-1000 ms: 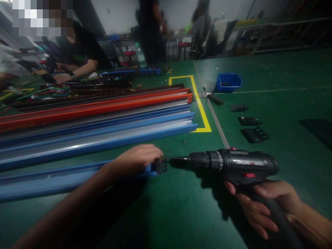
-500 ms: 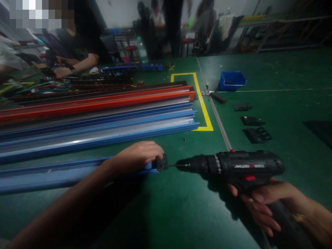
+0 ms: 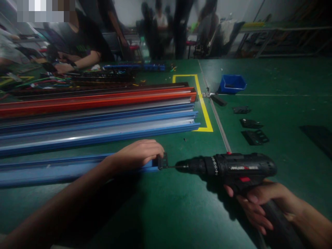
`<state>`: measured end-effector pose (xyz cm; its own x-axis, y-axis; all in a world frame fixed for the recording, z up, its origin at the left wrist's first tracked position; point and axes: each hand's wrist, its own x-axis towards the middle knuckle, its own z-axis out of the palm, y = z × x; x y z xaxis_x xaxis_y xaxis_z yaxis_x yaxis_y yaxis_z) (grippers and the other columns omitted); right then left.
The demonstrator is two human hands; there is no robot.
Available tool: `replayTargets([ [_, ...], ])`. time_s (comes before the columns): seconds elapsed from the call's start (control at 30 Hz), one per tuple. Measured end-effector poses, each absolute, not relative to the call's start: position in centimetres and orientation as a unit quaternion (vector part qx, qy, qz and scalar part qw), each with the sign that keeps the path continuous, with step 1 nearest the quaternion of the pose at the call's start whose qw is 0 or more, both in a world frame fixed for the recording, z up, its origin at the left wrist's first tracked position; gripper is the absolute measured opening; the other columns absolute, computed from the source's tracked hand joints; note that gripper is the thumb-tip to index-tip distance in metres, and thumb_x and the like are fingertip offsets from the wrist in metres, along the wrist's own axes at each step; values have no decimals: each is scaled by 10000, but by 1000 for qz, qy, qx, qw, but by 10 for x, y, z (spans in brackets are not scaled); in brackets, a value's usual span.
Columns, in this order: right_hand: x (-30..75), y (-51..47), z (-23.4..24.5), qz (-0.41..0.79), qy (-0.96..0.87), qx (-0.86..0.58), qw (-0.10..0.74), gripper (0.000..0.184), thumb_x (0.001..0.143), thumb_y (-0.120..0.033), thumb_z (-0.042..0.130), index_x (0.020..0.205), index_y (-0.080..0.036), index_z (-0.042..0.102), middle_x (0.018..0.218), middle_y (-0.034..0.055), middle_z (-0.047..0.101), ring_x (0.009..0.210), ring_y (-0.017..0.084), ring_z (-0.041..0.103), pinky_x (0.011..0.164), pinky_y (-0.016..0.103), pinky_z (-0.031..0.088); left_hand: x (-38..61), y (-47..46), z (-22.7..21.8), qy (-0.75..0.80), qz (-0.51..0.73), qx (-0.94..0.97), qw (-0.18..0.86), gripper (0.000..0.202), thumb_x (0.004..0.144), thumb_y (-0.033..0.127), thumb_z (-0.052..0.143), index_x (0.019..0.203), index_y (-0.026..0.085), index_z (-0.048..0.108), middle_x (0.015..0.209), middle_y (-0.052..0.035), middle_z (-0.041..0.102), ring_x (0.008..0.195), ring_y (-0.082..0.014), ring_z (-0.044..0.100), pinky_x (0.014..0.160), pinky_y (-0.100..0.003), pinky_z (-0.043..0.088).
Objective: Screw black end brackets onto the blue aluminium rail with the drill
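The right hand (image 3: 261,204) has its fingers wrapped around the grip of the drill (image 3: 238,166), held level above the bench (image 3: 168,214). Left of the drill, ahead of its bit (image 3: 173,167), the bracket (image 3: 163,161) stands upright at the near rail's (image 3: 52,171) end. There the left hand (image 3: 141,150) bends its fingers over against the bracket; how tightly they close cannot be told, the tips being hidden. Beyond the drill lie three loose brackets (image 3: 255,137) and the bin (image 3: 233,84); beyond it to the left, more rails (image 3: 103,128).
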<state>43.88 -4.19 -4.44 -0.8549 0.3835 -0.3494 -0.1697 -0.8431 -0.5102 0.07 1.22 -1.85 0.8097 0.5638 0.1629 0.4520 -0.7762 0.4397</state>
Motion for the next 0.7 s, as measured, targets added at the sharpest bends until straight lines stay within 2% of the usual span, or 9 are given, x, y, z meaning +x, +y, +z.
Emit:
replayTargets([
  [0.4,439,-42,-42,937,-232,-220,142,356,852,-287,720,1169,-126,698,606,-57,519,410,66,487,546,234,581,3,12,-18,273,142,933,187,219,1030,100,512,1058,180,714,1119,-72,754,1076,-191,667,980,-315,516],
  [0.7,438,-39,-47,947,-216,-188,144,362,863,-226,680,1205,-136,755,617,-35,544,427,74,507,566,252,610,1,12,-18,270,143,932,194,220,1029,96,511,1076,168,714,1141,-80,752,1091,-198,662,991,-329,510],
])
